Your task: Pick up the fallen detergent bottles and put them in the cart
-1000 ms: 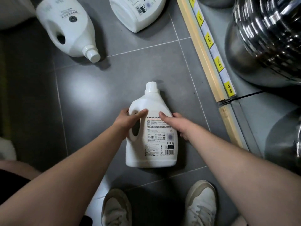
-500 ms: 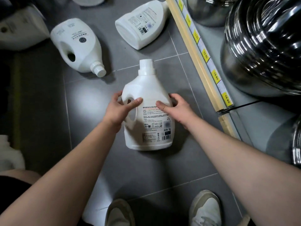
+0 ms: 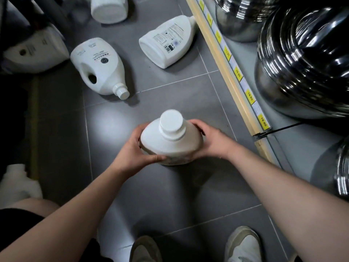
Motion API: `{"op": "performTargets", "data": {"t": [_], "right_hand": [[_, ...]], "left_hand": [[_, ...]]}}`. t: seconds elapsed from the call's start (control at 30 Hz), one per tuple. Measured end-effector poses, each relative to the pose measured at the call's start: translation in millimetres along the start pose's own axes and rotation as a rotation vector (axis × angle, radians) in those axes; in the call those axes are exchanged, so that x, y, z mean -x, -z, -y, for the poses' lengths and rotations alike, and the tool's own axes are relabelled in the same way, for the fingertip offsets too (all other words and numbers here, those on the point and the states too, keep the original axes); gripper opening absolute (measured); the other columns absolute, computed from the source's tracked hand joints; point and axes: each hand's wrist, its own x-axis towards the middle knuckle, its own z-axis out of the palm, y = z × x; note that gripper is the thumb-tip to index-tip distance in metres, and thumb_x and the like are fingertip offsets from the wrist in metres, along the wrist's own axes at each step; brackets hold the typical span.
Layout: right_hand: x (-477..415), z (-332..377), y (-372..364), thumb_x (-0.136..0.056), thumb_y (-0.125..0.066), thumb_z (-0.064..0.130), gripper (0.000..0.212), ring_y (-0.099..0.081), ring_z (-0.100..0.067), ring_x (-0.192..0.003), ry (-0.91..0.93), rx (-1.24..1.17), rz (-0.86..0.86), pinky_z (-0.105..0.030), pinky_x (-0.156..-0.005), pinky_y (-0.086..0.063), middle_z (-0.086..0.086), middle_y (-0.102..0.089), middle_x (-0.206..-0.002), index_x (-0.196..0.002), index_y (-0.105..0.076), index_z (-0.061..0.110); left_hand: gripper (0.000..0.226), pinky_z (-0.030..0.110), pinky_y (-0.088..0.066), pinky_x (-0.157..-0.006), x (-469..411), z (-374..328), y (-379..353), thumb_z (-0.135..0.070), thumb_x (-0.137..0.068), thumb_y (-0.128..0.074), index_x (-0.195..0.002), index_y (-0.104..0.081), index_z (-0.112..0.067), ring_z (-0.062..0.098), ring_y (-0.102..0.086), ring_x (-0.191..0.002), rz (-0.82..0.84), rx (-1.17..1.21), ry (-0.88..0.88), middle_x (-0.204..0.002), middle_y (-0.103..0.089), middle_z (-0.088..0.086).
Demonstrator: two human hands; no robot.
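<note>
- Now the detergent bottle point(image 3: 170, 142) stands upright, cap toward the camera, mid-view — clasped between both hands.
- Left hand point(image 3: 134, 152) at its 9 o'clock, right hand point(image 3: 211, 142) at 3 o'clock; fingers point(image 3: 196, 122) curled round the body.
- A fallen bottle point(image 3: 100, 67) lies on the floor point(image 3: 170, 91) at 11 o'clock, a second fallen bottle point(image 3: 168, 42) at 12.

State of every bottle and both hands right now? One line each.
held bottle: upright, capped, gripped on both sides; clear of floor unclear.
left hand: curled round its left side.
right hand: curled round its right side.
handled bottle: on its side on the floor, capped.
bottle by the shelf: on its side, label up.
far bottle: lying, base toward camera.
</note>
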Motion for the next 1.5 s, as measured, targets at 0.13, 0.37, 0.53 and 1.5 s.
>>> {"op": "performTargets", "data": {"t": [0.13, 0.37, 0.53, 1.5], "right_hand": [[1.9, 0.2, -15.8, -0.037, -0.098, 0.059, 0.113, -0.060, -0.012, -0.127, 0.050, 0.055, -0.055, -0.039, -0.110, -0.050, 0.014, -0.061, -0.138, -0.136, -0.045, 0.049], [-0.2, 15.5, -17.2, -0.040, -0.103, 0.040, 0.106, -0.059, -0.016, -0.120, 0.032, 0.094, -0.121, -0.028, -0.097, -0.047, 0.007, -0.062, -0.132, -0.134, -0.055, 0.031], [5.5, 60.6, 7.5, -0.047, -0.105, 0.034, 0.101, -0.057, -0.013, -0.118, 0.098, 0.080, -0.126, -0.024, -0.092, -0.041, 0.010, -0.064, -0.132, -0.134, -0.055, 0.033], [408.9, 755.8, 250.3, -0.045, -0.096, 0.061, 0.096, -0.061, -0.002, -0.119, 0.499, 0.091, -0.248, -0.036, -0.098, -0.056, 0.024, -0.064, -0.125, -0.130, -0.052, 0.051]], "left_hand": [[0.098, 0.001, -0.041, -0.094, 9.6, 2.2, -3.5, -0.010, -0.064, -0.100, -0.136, -0.044, -0.048, -0.020, -0.053, -0.119, 0.004, -0.068, -0.008, -0.126, -0.056, -0.045], [0.100, 0.012, -0.048, -0.087, 3.6, -13.4, 0.1, -0.034, -0.046, -0.102, -0.132, -0.050, -0.036, 0.008, -0.062, -0.116, -0.050, -0.116, 0.051, -0.127, -0.065, -0.017], [0.099, -0.001, -0.044, -0.079, 19.1, -61.1, 25.4, -0.042, -0.044, -0.102, -0.129, -0.051, -0.035, -0.013, -0.060, -0.111, -0.121, -0.083, 0.010, -0.122, -0.064, -0.025], [0.088, 0.030, -0.053, -0.104, 372.0, -678.5, 392.6, -0.042, -0.043, -0.098, -0.122, -0.061, -0.039, 0.009, -0.066, -0.121, -0.331, 0.202, -0.433, -0.124, -0.073, -0.011]]}}
